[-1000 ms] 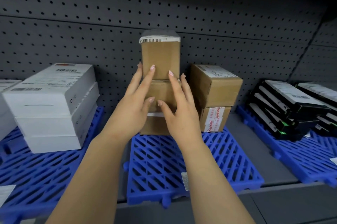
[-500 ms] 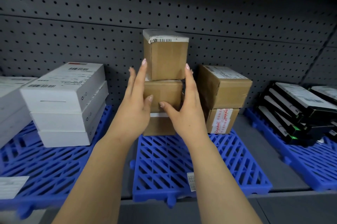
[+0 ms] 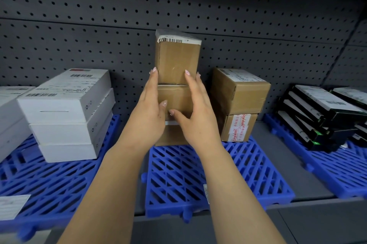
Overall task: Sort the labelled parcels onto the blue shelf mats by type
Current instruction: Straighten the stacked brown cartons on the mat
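I'm steadying the brown stack [image 3: 175, 103] on the middle blue mat [image 3: 218, 172], left hand [image 3: 148, 116] and right hand [image 3: 195, 116] flat-fingered against its sides; squaring edges gently keeps the top parcel [image 3: 177, 59] from toppling.

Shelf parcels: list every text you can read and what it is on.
"Baydall", roughly, in red script: tape on the lower brown box of the right stack; the red characters beside it are unreadable.
Barcode label on the top brown box: too blurred.
Labels on the white boxes and black boxes: too small.
Mat sticker: unreadable.
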A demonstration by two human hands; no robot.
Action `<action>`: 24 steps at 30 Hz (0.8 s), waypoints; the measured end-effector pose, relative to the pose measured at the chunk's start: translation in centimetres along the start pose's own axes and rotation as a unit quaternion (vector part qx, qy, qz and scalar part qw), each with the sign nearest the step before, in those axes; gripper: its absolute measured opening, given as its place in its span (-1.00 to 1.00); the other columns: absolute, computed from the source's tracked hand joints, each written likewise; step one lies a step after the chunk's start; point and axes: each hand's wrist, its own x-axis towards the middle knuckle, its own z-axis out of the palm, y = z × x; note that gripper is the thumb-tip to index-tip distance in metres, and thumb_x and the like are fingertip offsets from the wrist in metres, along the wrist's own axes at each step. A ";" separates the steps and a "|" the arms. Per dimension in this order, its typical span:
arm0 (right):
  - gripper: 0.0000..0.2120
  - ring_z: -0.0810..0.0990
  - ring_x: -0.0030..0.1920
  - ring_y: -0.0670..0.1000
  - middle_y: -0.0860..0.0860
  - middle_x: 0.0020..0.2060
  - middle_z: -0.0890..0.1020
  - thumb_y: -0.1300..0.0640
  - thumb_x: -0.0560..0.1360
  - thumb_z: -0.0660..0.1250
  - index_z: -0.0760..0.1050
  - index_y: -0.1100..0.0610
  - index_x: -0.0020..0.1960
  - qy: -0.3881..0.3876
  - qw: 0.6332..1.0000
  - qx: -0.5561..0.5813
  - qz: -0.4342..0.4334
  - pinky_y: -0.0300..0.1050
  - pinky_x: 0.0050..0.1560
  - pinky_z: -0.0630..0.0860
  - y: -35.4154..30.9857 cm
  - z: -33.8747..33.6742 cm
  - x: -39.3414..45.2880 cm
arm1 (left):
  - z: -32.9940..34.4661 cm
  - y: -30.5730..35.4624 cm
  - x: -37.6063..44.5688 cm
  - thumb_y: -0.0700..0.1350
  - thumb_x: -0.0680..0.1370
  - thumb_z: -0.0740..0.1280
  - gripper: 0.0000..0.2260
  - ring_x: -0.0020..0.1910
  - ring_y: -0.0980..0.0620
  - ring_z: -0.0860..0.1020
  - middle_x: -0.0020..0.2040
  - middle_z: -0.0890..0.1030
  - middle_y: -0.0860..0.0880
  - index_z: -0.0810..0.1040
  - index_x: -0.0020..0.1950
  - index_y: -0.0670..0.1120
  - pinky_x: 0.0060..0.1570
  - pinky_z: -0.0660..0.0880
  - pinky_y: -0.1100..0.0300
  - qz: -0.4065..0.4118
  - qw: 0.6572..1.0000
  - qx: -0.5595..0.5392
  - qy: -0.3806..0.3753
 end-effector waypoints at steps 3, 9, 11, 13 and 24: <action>-0.17 -0.04 0.36 -0.42 -0.21 0.54 -0.02 0.18 0.46 0.44 0.04 -0.27 0.50 0.009 1.000 -0.014 0.000 -0.75 0.00 0.09 -0.2 0.0 -0.1 | 0.0 0.0 -0.2 -0.16 0.64 0.15 -0.40 0.43 0.24 0.19 0.54 0.12 0.14 -0.11 0.55 0.15 0.29 0.25 0.31 0.010 1.000 0.016 0.024; -0.20 0.04 0.35 -0.39 -0.24 0.52 0.03 0.18 0.46 0.44 0.10 -0.28 0.48 0.024 0.999 -0.047 -0.005 -0.71 -0.08 0.20 -0.5 -0.3 -0.5 | 0.2 -0.2 -0.5 -0.18 0.63 0.16 -0.42 0.32 0.18 0.36 0.48 0.25 0.10 -0.04 0.54 0.16 0.16 0.39 0.25 0.014 0.998 0.023 0.055; -0.22 0.03 0.32 -0.42 -0.24 0.52 0.02 0.17 0.46 0.44 0.10 -0.29 0.48 0.023 0.998 -0.051 -0.007 -0.70 -0.09 0.21 -0.7 -0.4 -0.6 | 0.3 -0.2 -0.6 -0.18 0.63 0.16 -0.41 0.29 0.28 0.32 0.50 0.23 0.08 -0.06 0.55 0.14 0.10 0.36 0.42 0.015 0.998 0.030 0.057; -0.24 0.03 0.29 -0.45 -0.26 0.52 0.01 0.15 0.47 0.43 0.11 -0.30 0.47 0.028 0.998 -0.053 -0.009 -0.65 -0.11 0.25 -0.8 -0.6 -0.7 | 0.3 -0.1 -0.6 -0.19 0.62 0.18 -0.39 0.25 0.44 0.17 0.52 0.16 0.08 -0.06 0.55 0.11 0.02 0.23 0.63 0.023 0.997 0.038 0.064; -0.54 0.21 0.32 -0.36 -0.26 0.43 0.27 0.05 0.55 0.32 0.33 -0.20 0.40 0.087 0.994 -0.066 -0.016 -0.65 -0.06 0.24 -0.1 -3.7 -2.9 | 1.3 2.9 -4.2 -0.20 0.57 0.26 -0.64 0.32 -0.01 0.36 0.33 0.40 -0.01 0.44 0.36 -0.01 0.23 0.25 0.25 0.058 0.959 0.144 0.239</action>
